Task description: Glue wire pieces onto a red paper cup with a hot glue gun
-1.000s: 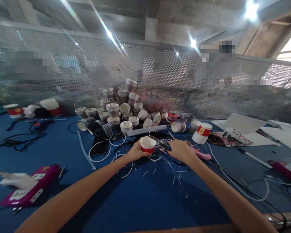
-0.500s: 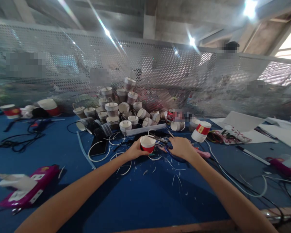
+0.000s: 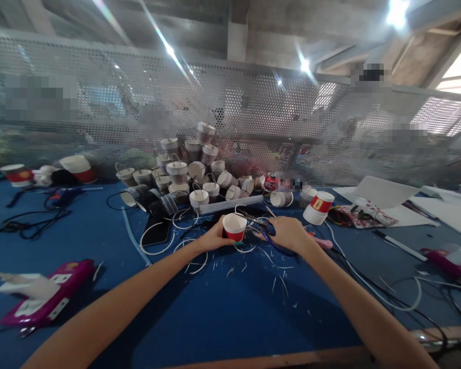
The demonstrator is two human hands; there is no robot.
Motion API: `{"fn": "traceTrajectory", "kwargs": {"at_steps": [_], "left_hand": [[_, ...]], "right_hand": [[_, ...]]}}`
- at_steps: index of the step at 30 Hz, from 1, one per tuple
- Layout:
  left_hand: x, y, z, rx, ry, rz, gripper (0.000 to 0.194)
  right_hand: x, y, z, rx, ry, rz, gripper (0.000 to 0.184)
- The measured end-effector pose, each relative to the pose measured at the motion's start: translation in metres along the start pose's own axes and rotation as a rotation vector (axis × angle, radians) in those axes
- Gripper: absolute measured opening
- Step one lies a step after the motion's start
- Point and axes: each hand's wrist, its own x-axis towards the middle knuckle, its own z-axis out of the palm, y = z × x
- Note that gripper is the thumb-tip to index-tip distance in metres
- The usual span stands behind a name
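Observation:
My left hand (image 3: 214, 237) is wrapped round a red and white paper cup (image 3: 234, 229), which it keeps upright with the mouth facing up. In my right hand (image 3: 286, 234) is a pair of scissors (image 3: 268, 230) with dark blue handles. The blades reach left to the far rim of the cup; whether they touch it I cannot tell. Around both hands lie loops of thin white cord (image 3: 156, 245) and small white scraps (image 3: 230, 271). Behind the cup rests a bundle of clear sticks (image 3: 232, 204).
A pile of small wrapped cups (image 3: 177, 173) stands at the back. Stacked red and white cups (image 3: 318, 208) are to the right, beside a pink-handled tool (image 3: 322, 243). Purple power strips (image 3: 56, 292) lie at both sides. A perforated metal screen (image 3: 261, 113) closes off the back.
Almost nothing differs. The scissors and my right hand have shifted very slightly at the cup's rim, while my left hand keeps its hold on the cup.

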Motion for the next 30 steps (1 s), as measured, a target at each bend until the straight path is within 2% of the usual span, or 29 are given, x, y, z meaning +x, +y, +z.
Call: {"fn": "traceTrajectory", "kwargs": {"at_steps": [11,22,24,26,30], "left_hand": [[0.004,0.008,-0.005,-0.117,-0.068,-0.068,0.067],[0.001,0.008,-0.005,-0.180,-0.102,-0.100,0.076],[0.002,0.008,-0.001,-0.162,-0.076,-0.101,0.080],[0.002,0.009,0.005,-0.140,-0.002,-0.083,0.082],[0.002,0.013,0.016,-0.081,0.131,-0.036,0.073]], "right_hand": [[0.004,-0.001,0.000,0.005,-0.024,-0.026,0.064],[0.003,-0.003,-0.001,-0.003,-0.020,-0.013,0.064],[0.003,-0.005,-0.001,0.006,-0.031,-0.007,0.064],[0.003,-0.007,-0.001,0.015,-0.044,-0.006,0.064],[0.001,-0.004,-0.002,0.022,-0.030,0.020,0.065]]}}
